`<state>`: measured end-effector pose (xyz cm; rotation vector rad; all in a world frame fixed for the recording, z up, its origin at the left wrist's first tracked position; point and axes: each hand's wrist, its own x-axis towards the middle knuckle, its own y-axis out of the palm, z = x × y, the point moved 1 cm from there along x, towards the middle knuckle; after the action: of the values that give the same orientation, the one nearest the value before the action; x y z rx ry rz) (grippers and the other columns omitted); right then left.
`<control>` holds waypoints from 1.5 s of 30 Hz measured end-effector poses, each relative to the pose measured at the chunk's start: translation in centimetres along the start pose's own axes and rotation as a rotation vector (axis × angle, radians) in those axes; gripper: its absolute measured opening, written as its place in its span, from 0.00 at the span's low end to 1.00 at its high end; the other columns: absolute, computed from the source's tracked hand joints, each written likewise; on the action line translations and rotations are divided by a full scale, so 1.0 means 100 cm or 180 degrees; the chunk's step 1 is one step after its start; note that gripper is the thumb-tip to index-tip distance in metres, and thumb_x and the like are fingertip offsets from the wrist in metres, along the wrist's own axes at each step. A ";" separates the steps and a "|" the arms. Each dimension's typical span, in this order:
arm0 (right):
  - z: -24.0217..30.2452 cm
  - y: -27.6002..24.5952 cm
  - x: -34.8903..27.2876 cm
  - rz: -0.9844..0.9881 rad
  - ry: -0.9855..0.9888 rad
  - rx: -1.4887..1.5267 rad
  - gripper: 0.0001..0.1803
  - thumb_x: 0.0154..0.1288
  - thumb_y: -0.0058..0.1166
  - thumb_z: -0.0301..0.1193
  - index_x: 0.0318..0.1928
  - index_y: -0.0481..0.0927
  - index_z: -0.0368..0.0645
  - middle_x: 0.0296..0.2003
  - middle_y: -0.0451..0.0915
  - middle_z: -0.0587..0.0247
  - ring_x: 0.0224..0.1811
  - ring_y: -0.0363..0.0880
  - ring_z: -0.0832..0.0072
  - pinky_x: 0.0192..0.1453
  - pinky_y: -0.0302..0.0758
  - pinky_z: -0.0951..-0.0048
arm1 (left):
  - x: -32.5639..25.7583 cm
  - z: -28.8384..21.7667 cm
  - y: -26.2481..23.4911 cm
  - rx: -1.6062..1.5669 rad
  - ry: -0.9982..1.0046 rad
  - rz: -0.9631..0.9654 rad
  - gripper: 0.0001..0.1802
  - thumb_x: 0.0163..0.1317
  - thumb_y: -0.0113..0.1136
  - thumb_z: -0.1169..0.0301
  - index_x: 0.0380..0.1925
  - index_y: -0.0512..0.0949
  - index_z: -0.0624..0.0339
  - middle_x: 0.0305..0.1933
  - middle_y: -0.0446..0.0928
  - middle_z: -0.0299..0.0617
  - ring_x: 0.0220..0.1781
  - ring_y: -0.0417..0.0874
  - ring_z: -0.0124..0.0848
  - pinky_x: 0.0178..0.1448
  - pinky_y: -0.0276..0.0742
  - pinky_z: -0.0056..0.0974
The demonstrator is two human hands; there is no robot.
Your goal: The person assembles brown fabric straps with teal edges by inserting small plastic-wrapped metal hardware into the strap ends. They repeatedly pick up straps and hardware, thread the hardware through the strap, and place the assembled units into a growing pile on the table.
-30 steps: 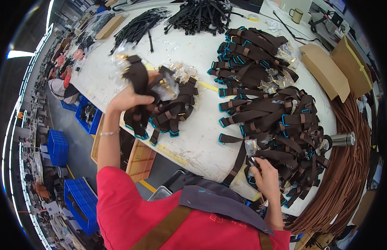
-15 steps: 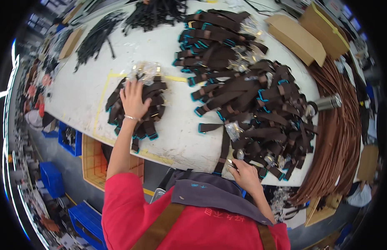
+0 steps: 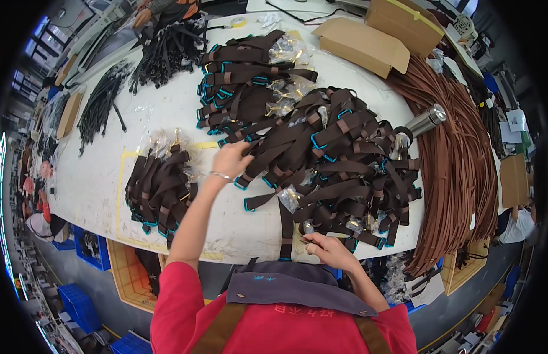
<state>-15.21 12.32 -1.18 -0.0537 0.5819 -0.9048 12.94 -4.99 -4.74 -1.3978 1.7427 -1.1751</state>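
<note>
Smaller bunch (image 3: 160, 184) laid out left of left hand (image 3: 231, 160) (grip unclear), bigger strap heap (image 3: 285, 144) apparently remaining rightward; right hand (image 3: 333, 251) curled, contents unclear.

passage: tabletop (image 3: 162, 107) between small brown pile (image 3: 160, 187) and black straps (image 3: 169, 56) | obstacles: large brown pile (image 3: 297, 147), steel flask (image 3: 426, 120)

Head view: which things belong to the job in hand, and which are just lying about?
Likely in the job:
large strap pile, left hand at its edge
small strap pile, similar straps
right hand, its grip unclear

Apparently just lying about:
black straps
brown strips
flask
cardboard boxes
</note>
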 end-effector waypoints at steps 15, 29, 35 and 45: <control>0.021 -0.050 0.008 -0.0620 -0.0303 0.1312 0.17 0.60 0.46 0.31 0.48 0.70 0.35 0.29 0.76 0.63 0.29 0.72 0.83 0.32 0.68 0.80 | 0.144 -0.097 0.031 0.0819 0.2587 -0.0479 0.07 0.47 0.49 0.77 0.29 0.73 0.60 0.52 0.68 0.42 0.58 0.64 0.39 0.59 0.59 0.46; 0.022 -0.076 0.035 -0.0842 -0.0651 0.1797 0.14 0.62 0.44 0.30 0.46 0.70 0.35 0.25 0.74 0.68 0.17 0.62 0.90 0.20 0.60 0.88 | -0.034 -0.095 -0.039 -0.2880 0.0496 0.0622 0.04 0.45 0.59 0.80 0.24 0.77 0.62 0.56 0.68 0.47 0.45 0.75 0.28 0.44 0.71 0.31; 0.037 -0.079 0.060 -0.1180 -0.0773 0.1875 0.14 0.61 0.47 0.30 0.45 0.71 0.35 0.25 0.74 0.68 0.16 0.61 0.90 0.19 0.60 0.86 | -0.072 -0.086 -0.018 -0.3595 -0.0128 0.0200 0.04 0.51 0.53 0.77 0.23 0.77 0.65 0.51 0.73 0.47 0.38 0.74 0.25 0.39 0.67 0.27; -0.007 -0.096 0.079 -0.0920 -0.0549 0.2412 0.15 0.64 0.44 0.36 0.42 0.72 0.35 0.21 0.72 0.68 0.11 0.62 0.89 0.12 0.55 0.88 | -0.150 -0.051 0.031 -0.4101 -0.2817 0.1226 0.17 0.59 0.52 0.64 0.43 0.72 0.64 0.45 0.75 0.47 0.49 0.75 0.41 0.50 0.72 0.41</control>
<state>-18.82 0.47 -2.60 0.4742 0.0423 -1.3394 11.09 11.00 -6.42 -1.6480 1.8644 0.9109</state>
